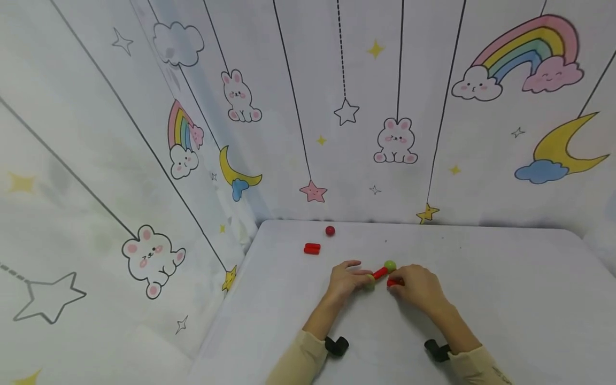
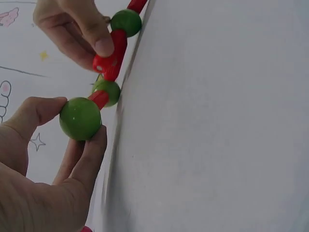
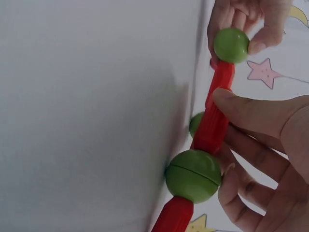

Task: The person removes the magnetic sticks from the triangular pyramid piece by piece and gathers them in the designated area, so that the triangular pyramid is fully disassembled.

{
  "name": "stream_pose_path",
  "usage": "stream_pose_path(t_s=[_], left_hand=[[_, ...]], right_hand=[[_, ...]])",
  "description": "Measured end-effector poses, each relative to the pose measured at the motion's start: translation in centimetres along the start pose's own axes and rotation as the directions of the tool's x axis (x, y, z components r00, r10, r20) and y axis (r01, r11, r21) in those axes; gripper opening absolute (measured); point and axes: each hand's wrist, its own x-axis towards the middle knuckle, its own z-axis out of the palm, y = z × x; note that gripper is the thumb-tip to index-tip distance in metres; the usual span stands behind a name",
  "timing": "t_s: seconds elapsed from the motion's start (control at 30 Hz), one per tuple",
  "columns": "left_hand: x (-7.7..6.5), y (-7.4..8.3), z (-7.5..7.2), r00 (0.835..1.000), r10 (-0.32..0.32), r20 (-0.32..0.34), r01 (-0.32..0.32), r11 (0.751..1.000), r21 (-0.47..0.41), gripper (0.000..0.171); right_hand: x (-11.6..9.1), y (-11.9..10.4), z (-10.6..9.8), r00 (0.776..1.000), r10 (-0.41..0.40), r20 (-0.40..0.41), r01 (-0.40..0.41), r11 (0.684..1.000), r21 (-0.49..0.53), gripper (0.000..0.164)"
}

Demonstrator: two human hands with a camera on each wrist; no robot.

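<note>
My left hand [image 1: 344, 280] pinches a shiny green ball [image 2: 80, 119] between thumb and fingers. A red rod [image 1: 380, 273] runs from that ball to a second green ball [image 1: 390, 266] beyond. My right hand [image 1: 418, 286] pinches a short red rod [image 3: 212, 125] between thumb and fingers, just right of the joined pieces. In the right wrist view, a grooved green ball [image 3: 193, 176] sits at the near end of this rod, with another red rod [image 3: 174, 215] below it. Part of a further green ball [image 3: 195, 123] shows behind.
Toward the back left of the white table [image 1: 505, 299] lie a red ball [image 1: 330, 230] and a pair of red rods [image 1: 312, 248] side by side. A patterned curtain [image 1: 289, 107] rises behind the table's far edge. Black wrist cameras [image 1: 337, 346] are strapped at both sleeves.
</note>
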Motion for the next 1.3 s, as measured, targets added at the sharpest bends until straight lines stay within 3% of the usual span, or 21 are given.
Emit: stream_pose_path(t_s=[0.17, 0.43, 0.63, 0.9, 1.3], left_hand=[[0.0, 0.1, -0.5, 1.000, -0.028, 0.010, 0.028, 0.999, -0.042, 0.056], [0.3, -0.1, -0.5, 0.994, -0.072, 0.081, 0.072, 0.997, -0.004, 0.053], [0.3, 0.2, -0.8, 0.992, -0.057, 0.108, 0.062, 0.997, -0.046, 0.054], [0.6, 0.8, -2.2, 0.997, -0.008, 0.079, 0.021, 0.986, -0.168, 0.051], [2.1, 1.4, -3.5, 1.000, -0.011, 0.010, 0.013, 0.985, -0.173, 0.053]], right_hand=[[-0.1, 0.4, 0.0, 1.000, 0.000, 0.013, 0.000, 1.000, 0.019, 0.015], [0.0, 0.4, -0.2, 1.000, -0.004, -0.011, 0.004, 0.999, 0.032, 0.015], [0.1, 0.4, -0.2, 1.000, -0.010, -0.010, 0.010, 0.999, 0.031, 0.015], [0.1, 0.2, -0.1, 1.000, -0.003, 0.001, 0.003, 0.998, 0.063, 0.016], [-0.1, 0.0, 0.1, 1.000, 0.015, 0.006, -0.015, 0.998, 0.055, 0.017]])
